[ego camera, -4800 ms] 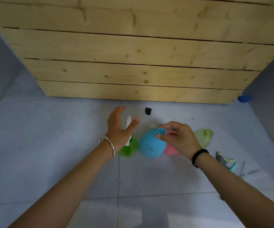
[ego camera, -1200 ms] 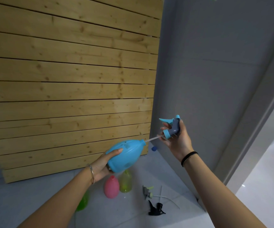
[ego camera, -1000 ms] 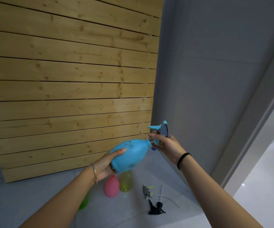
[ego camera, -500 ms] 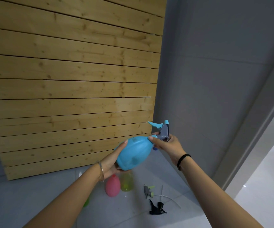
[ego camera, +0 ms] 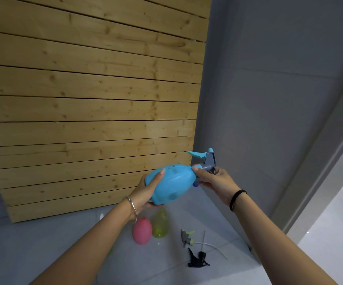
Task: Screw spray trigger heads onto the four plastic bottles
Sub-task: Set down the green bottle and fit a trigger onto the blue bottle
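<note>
While the blue bottle (ego camera: 171, 185) sits up in the air in front of the person, tipped on its side w/ the neck pointing right, the left hand (ego camera: 147, 191) cups it from below and behind, thumb laid over the top of the body, fingers wrapped under the base. Right hand (ego camera: 215, 182) is at the neck end, thumb and fingers pinched round the collar of the grey-and-blue trigger head (ego camera: 206, 161), which sits on the bottle's mouth w/ its lever pointing left over the bottle. Can't tell how far the thread is seated; the fingers hide the joint.

Down on the grey tile floor (ego camera: 32, 243), below the hands: pink bottle (ego camera: 142, 230) and yellow-green bottle (ego camera: 160, 224) lie touching, side by side, neither w/ a head on. A sliver of green shows just past the left forearm, mostly hidden. To the right of those two, a grey trigger head w/ green lever (ego camera: 187, 237) lies on the tiles, its white dip tube trailing off right. Just in front of it, nearer the person, a black trigger head (ego camera: 197, 260) lies on its side.

Wooden plank wall (ego camera: 84, 99) fills the left bkgd; grey wall (ego camera: 269, 99) on the right. Silver bangle on left wrist, black band on right.
</note>
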The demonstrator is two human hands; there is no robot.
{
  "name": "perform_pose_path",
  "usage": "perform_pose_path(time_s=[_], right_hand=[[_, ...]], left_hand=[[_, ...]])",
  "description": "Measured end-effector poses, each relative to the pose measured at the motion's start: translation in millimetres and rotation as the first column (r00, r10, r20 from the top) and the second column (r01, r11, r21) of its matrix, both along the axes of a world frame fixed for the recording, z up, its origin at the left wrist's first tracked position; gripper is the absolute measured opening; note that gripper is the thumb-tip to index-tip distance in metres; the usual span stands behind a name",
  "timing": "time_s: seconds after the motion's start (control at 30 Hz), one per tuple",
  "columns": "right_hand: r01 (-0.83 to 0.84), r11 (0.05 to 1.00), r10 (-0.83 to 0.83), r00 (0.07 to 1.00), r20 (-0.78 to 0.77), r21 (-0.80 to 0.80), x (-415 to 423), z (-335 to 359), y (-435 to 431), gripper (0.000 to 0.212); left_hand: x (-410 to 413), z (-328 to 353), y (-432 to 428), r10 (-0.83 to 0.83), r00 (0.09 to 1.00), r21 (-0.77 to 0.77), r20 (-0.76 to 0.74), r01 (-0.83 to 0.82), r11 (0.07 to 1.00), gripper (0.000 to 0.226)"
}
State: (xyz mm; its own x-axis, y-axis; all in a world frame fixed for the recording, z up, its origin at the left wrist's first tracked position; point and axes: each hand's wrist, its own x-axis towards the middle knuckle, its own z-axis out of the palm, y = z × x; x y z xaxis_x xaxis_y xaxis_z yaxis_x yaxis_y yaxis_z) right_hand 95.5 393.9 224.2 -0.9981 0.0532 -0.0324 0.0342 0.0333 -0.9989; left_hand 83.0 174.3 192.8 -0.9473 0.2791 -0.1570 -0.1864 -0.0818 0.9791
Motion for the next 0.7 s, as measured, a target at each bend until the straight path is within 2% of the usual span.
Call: perform_pose_path(time_s=[0.07,0.13,0.2,0.27,0.37,0.5,0.6,0.63,0.7], right_hand=[[0.018,1.0,-0.017,0.999,0.03,-0.022,-0.2,-0.1,-1.9,0.047],[0.032,0.999,-0.03,0.998,0.046,-0.034,-0.5,-0.9,-5.6,0.044],[0.04,0.999,-0.039,0.998,0.049,-0.037,-0.8,-2.2,-8.1,0.041],[0.045,0.999,-0.045,0.998,0.038,-0.012,-0.7,-3.3,-9.8,0.037],[0.085,0.996,-0.085,0.996,0.021,0.017,-1.4,-7.3,-12.8,0.031],[0.211,0.97,-0.206,0.977,0.05,-0.119,-5.0,-13.2,-20.0,0.044],[0.226,0.96,-0.215,0.973,0.086,-0.164,-6.8,-13.7,-20.3,0.048],[0.213,0.964,-0.2,0.975,0.093,-0.161,-6.9,-13.4,-20.4,0.048],[0.19,0.971,-0.178,0.979,0.096,-0.147,-6.7,-12.1,-21.5,0.045]], left_hand=[[-0.5,0.9,-0.9,0.073,0.978,-0.069,-0.193,-0.088,0.994,0.049],[-1.0,-1.6,-0.9,0.07,0.955,-0.083,-0.29,-0.098,0.992,0.055],[-3.7,-4.7,0.2,0.031,0.981,0.014,-0.191,-0.029,0.999,0.068],[-3.5,-1.6,-0.6,-0.043,0.999,0.086,-0.021,0.045,0.995,0.068],[-3.0,0.4,-4.3,-0.127,0.983,-0.021,0.134,0.131,0.991,0.075],[-2.8,-4.7,-0.7,-0.085,0.996,0.059,0.041,0.083,0.995,0.055],[-5.2,-6.9,1.1,0.009,0.998,0.089,-0.057,-0.004,0.996,0.053],[-4.7,-5.1,0.8,0.009,0.999,0.09,-0.051,-0.005,0.996,0.053],[-4.6,-2.4,-1.2,-0.054,0.997,0.109,0.056,0.047,0.993,0.041]])
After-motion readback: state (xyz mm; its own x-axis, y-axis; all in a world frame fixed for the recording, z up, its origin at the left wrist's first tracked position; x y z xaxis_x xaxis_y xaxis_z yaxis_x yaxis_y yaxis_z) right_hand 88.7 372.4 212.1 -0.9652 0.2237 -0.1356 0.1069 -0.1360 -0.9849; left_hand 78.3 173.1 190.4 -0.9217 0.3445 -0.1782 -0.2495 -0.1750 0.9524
